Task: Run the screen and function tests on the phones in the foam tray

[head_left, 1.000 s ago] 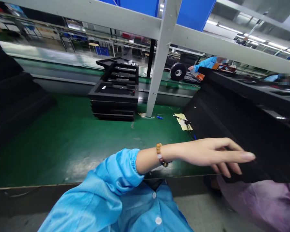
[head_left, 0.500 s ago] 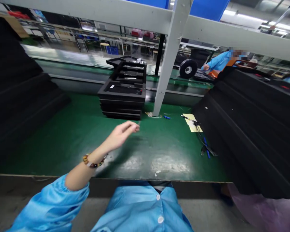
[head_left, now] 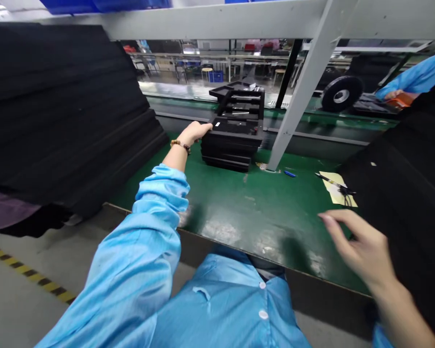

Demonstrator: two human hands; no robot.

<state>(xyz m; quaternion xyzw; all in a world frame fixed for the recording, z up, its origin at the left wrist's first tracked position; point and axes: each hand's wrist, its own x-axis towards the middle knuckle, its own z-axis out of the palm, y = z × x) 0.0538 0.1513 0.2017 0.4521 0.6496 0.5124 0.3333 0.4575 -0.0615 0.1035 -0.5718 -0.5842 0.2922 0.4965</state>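
My left hand (head_left: 194, 132), with a beaded bracelet on its wrist, is closed on the left edge of a black tray (head_left: 235, 137), the top one of a stack. Its thumb lies on the rim, and the other fingers are mostly hidden. The tray has a small white label and sits level on the trays under it. My right hand (head_left: 362, 244) hangs over the right part of the green bench (head_left: 235, 203), slightly blurred. Its thumb and index fingertips come together in a pinch, and anything between them is too small to make out.
A grey metal post (head_left: 299, 99) rises right of the trays. Near it lie a blue pen (head_left: 289, 173) and a yellow paper (head_left: 328, 186) with a black pen. Tall black stacks (head_left: 58, 111) flank both sides. A black reel (head_left: 341, 94) and a co-worker's sleeve (head_left: 415, 75) are beyond.
My left hand has moved from in front of the trays to the top tray's left edge and closed on it. My right hand has come into view. The camera has turned left.
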